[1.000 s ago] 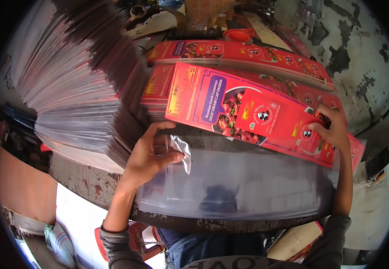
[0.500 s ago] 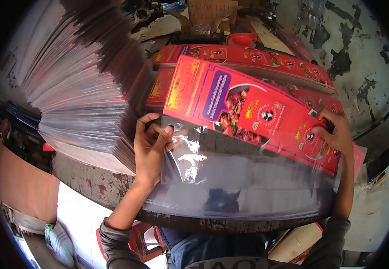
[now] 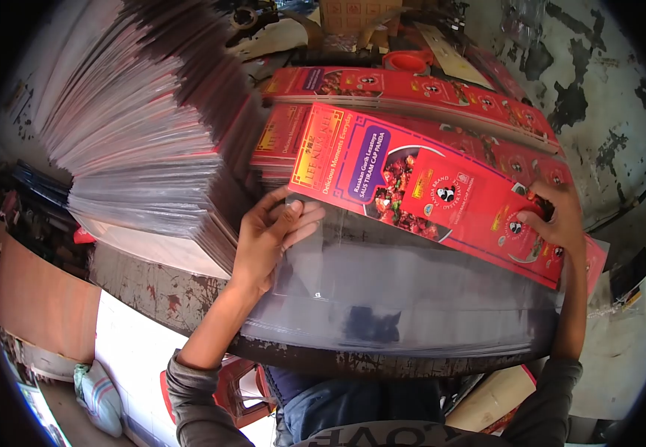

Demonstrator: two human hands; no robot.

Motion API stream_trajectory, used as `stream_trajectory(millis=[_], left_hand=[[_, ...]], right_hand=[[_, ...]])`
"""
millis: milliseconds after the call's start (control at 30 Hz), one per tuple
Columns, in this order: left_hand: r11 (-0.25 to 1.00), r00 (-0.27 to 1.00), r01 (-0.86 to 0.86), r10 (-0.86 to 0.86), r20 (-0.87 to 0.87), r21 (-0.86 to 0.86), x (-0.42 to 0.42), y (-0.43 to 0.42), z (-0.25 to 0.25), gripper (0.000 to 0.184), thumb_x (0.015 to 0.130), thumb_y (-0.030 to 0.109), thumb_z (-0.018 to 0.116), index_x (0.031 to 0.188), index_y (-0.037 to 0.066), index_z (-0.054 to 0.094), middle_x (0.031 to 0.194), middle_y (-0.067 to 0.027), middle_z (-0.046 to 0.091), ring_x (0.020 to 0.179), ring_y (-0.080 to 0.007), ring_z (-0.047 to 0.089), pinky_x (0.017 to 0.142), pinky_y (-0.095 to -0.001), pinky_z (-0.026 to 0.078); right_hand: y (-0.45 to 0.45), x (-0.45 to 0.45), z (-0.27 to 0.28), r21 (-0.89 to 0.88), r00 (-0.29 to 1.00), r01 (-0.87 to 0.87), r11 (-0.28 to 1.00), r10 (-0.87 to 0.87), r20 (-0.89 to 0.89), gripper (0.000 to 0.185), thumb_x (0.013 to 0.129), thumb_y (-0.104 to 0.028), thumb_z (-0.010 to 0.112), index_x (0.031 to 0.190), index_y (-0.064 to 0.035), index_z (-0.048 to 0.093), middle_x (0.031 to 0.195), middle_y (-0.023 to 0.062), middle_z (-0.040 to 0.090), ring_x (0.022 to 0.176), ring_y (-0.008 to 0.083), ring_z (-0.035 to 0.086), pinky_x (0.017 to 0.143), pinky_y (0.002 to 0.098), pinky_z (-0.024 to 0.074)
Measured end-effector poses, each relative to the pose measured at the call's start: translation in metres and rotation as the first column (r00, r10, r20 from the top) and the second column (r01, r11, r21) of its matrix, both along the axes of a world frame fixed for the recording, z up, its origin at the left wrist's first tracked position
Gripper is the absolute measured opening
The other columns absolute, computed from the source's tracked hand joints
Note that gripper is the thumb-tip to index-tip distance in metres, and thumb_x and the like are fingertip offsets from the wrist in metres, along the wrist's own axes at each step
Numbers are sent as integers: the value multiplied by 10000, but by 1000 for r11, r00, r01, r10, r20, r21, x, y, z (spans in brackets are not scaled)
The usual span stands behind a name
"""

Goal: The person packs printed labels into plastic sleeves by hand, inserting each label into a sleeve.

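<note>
My right hand [image 3: 557, 216] grips the right end of a long red printed card [image 3: 427, 197], thumb on its face. The card slants down to the right, showing gold lettering, a purple label and pictures of food. Near its lower left corner, my left hand [image 3: 274, 231] is closed, thumb against fingers, on the edge of a clear plastic sleeve [image 3: 330, 223]. The fingers show partly through the film. Beneath lies a flat stack of clear plastic sleeves [image 3: 412, 298] along the table's front edge. How far the card sits inside the sleeve I cannot tell.
A tall fanned pile of sleeved sheets [image 3: 144, 149] stands at the left. Behind the held card lie stacks of red printed cards [image 3: 412, 86] and a red tape ring [image 3: 406, 61]. The worn table edge [image 3: 151, 276] curves around the front; a red stool [image 3: 226, 391] is below.
My left hand has moved slightly right and up with the sleeve edge. The card's left end has shifted right and slightly down. The bright glare on the film has gone; my right hand stays nearly still.
</note>
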State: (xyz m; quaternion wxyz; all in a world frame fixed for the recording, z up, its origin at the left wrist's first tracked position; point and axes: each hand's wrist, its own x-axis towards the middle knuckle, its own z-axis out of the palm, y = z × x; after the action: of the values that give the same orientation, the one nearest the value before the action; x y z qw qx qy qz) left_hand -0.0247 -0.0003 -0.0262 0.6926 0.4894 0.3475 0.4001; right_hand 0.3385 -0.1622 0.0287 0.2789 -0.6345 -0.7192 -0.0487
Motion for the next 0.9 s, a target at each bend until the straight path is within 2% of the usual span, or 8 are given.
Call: stream_trajectory(millis=[233,300,467,567,667,733,833,900], left_hand=[[998,1000,28,-28,-8,58,3,4,-8,276,956,144,477,1136,-58,531,1071,-161,628,1015,-224,620,866,-285,507],[997,999,33,-33,-1,65,2,3,-7,275,954,147,483,1133,-56,533,1069,-159,631,1012,-221,621,865,-283,506],[995,998,64,-64,-13,80,5,2,-7,261,949,135,489,1125,-53,533,1050,-143,637,985,-188,629,847,-260,519],[993,996,79,-75,-44,88,5,2,-9,254,951,138,487,1106,-55,542,1035,-138,644,981,-183,631,846,-257,519],[991,996,80,-76,-39,106,3,1,-9,266,949,153,497,1108,-54,550,1046,-144,643,1001,-205,626,862,-279,507],[995,999,41,-42,4,96,4,1,-9,252,950,153,493,1080,-54,556,1033,-140,644,971,-171,633,824,-247,521],[998,998,-23,20,52,57,4,4,-11,248,952,154,491,1068,-54,562,1011,-140,650,937,-162,641,807,-238,522],[996,998,-35,31,48,79,6,0,-7,245,953,151,488,1063,-53,564,997,-138,653,917,-157,645,801,-233,522]], right_hand=[[4,-11,-2,-130,999,13,991,-9,32,368,671,-287,746,837,-24,548,662,120,490,572,229,462,596,348,371],[11,-25,-2,-152,980,-98,983,68,-188,422,719,-341,723,941,-21,559,759,131,559,691,258,544,673,361,417],[43,-62,0,-270,991,-57,961,22,-133,486,805,-434,658,988,7,570,821,153,594,754,266,580,743,345,444],[74,-85,-14,-141,998,-7,990,-2,-66,489,813,-451,644,961,11,585,712,146,591,689,284,597,682,356,465],[89,-101,-17,-120,978,101,988,-121,-171,500,813,-468,635,922,18,596,601,132,574,607,318,600,617,379,482],[92,-106,-16,7,993,114,993,-114,-32,486,814,-465,630,912,11,606,562,134,572,559,346,589,585,398,486],[91,-91,-11,212,963,138,967,-181,198,405,777,-377,704,924,-11,611,705,194,606,668,330,615,575,393,466],[91,-81,-6,256,977,46,966,-97,188,424,758,-384,719,944,-17,615,705,191,610,655,334,615,559,384,469]])
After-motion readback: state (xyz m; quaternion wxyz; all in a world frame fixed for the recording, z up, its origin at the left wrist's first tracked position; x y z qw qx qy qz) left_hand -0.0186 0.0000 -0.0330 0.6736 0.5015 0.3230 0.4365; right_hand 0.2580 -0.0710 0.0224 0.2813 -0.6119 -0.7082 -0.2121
